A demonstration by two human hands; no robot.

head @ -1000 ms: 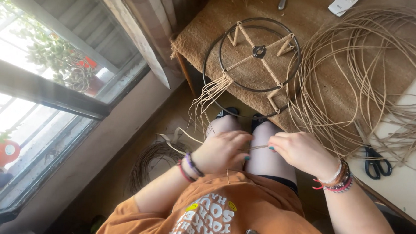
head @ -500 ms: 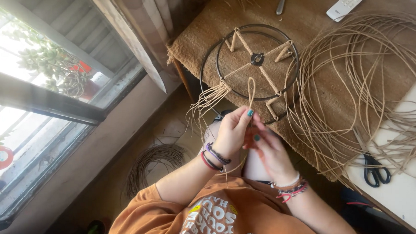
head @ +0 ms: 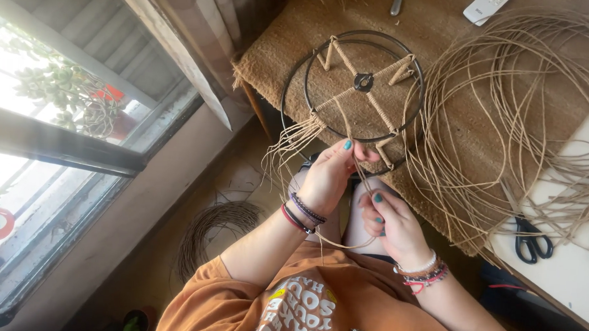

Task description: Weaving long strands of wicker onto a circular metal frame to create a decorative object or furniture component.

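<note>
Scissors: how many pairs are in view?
1. The scissors lie on the white table at the right, beside the loose cane. More may be hidden under it.

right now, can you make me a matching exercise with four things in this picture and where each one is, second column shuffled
Things:
1. scissors
2. metal hoop frame
3. coil of cane
4. loose strands

Places:
A. on the floor, below the window side
B. on the woven mat, just beyond the hands
C. on the pale surface at the right edge
D. spread in big loops across the mat's right part

Pairs: 1-C, 2-B, 3-A, 4-D

The left hand and right hand pinch one thin strand running from the frame.
</note>
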